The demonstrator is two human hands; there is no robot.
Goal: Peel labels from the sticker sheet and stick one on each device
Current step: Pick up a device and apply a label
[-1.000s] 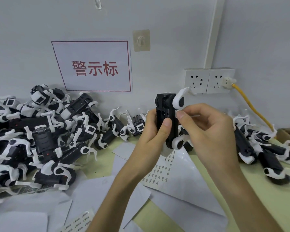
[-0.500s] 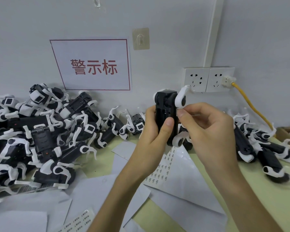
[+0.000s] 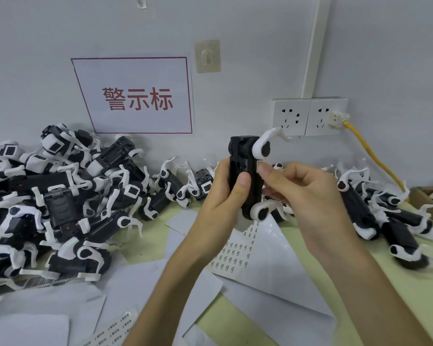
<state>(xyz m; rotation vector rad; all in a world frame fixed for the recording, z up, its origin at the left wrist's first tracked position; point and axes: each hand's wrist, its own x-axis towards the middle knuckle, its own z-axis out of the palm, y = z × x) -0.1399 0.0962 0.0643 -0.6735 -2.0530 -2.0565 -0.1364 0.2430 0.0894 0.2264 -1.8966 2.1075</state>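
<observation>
We are gripping one device [image 3: 243,168] upright in the left hand [image 3: 218,198], above the table [image 3: 420,293] and in front of the wall. The fingers are curling round its left side and the thumb is pressing on its black front face. White curved arms are projecting from the top and bottom of its right side.

The right hand [image 3: 313,198] is working at the device's right edge with its fingers curled. Its thumb tip is holding a small white label [image 3: 259,162] against that edge, just below the upper white arm.

The sticker sheet [image 3: 235,253] is lying flat on the table beneath both hands, with rows of small labels on it, among loose white backing papers [image 3: 140,283].

We are seeing one heap of devices [image 3: 60,196] at the left and a second heap [image 3: 385,216] at the right, both against the wall.
</observation>
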